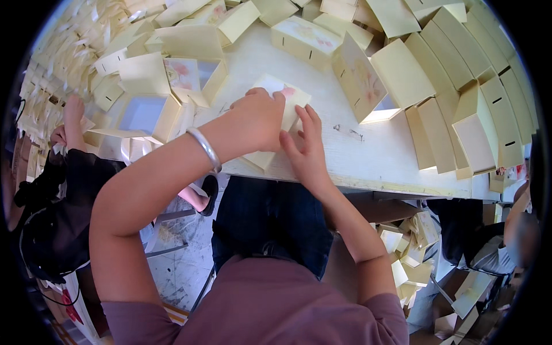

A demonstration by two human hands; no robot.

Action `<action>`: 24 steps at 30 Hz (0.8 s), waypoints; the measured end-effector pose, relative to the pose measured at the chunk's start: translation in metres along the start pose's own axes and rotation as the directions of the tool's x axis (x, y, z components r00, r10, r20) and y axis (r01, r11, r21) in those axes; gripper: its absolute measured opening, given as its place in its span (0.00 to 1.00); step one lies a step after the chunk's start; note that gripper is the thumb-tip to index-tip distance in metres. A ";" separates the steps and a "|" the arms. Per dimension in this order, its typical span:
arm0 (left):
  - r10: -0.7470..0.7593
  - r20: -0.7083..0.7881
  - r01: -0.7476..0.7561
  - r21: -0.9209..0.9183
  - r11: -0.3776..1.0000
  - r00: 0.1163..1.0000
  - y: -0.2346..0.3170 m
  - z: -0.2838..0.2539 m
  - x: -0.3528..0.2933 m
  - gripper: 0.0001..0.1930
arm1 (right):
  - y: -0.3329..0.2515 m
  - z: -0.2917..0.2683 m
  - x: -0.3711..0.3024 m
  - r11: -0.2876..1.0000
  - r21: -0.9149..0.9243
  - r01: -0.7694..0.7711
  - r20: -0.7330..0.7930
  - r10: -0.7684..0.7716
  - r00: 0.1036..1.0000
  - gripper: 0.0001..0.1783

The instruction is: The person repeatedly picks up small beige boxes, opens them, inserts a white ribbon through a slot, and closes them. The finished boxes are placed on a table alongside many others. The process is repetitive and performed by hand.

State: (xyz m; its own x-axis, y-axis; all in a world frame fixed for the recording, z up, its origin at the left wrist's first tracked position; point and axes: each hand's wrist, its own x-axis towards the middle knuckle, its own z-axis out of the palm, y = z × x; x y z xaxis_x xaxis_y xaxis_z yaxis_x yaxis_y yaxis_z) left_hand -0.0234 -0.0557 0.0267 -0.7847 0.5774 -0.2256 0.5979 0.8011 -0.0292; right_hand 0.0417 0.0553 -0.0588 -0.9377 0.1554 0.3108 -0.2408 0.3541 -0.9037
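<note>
A cream cardboard gift box [261, 160] with a pink flower print lies on the table in front of me, turned at a slant. My left hand [260, 117], with a silver bangle on its wrist, reaches across the box's top. Its fingers are curled over and closed on the box; their undersides are hidden. Along the box's right side, my right hand [310, 154] has thumb and fingers apart, with the fingertips at the edge. Much of the lid is covered by my hands.
The white table [351, 150] carries open cream boxes [144, 115] at left and a standing open box [368, 77] at right. Box rows [489, 86] crowd the far right. Another person's hand [59, 135] works at far left; a blurred person [520, 230] sits at right.
</note>
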 end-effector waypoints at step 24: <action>-0.121 0.203 0.117 -0.857 -0.503 0.972 -0.067 0.073 -0.067 0.20 | -0.036 -0.054 -0.037 0.848 -0.437 0.300 0.163 -0.253 0.954 0.26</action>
State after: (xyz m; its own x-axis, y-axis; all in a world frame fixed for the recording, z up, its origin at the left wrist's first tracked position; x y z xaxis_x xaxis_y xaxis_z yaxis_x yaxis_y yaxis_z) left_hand 0.0012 -0.1600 -0.0273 -0.8014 0.4324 -0.4134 -0.5323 -0.2001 0.8226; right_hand 0.0990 0.0860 -0.0218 -0.8739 -0.0917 0.4774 -0.3762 0.7496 -0.5446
